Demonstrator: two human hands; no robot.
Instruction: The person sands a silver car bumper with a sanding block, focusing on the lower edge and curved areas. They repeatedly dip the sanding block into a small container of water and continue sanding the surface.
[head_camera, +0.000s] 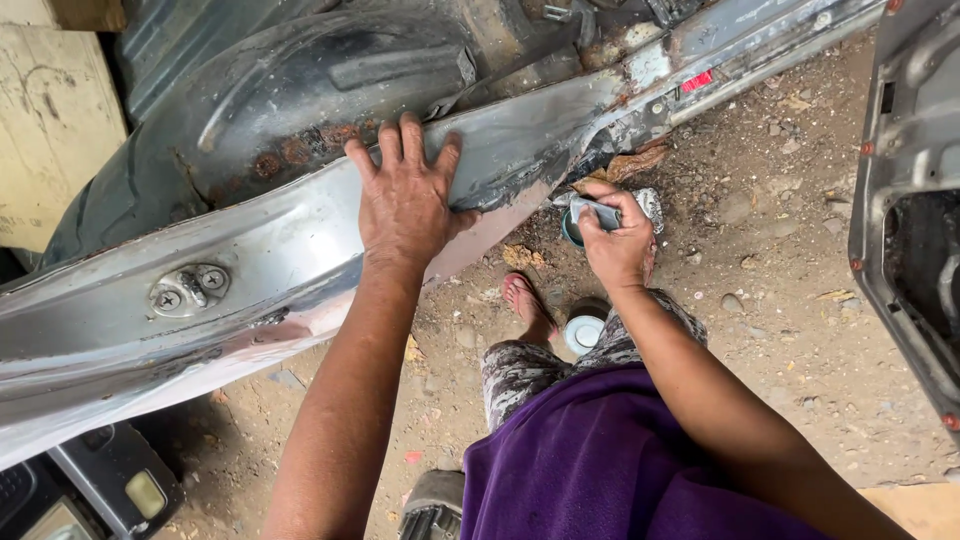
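The left hand (405, 200) lies flat on the grey, dented sill of a car body (250, 270), fingers spread wide and reaching over its upper edge, the thumb pressed against the lower face; it holds nothing. Just above the fingertips a row of rust spots (295, 150) runs along the seam under the dark wheel arch (300, 80). The right hand (620, 240) hangs lower, near the ground, with its fingers closed around a small flat scraper (597, 210), whose grey blade sticks out to the left past the thumb. The blade sits over a small round tin (572, 228) that stands on the dirt right below the torn, rusted part of the sill (610, 150); whether the blade touches what is in the tin cannot be told. A bare foot (527, 305) rests on the gravel ground (780, 300) between the two arms, and a round lid with a pale inside (583, 333) lies just beside the knee. A purple cloth (600, 460) covers the lap at the bottom. An open car door (910, 200) stands at the right edge, well apart from both hands.
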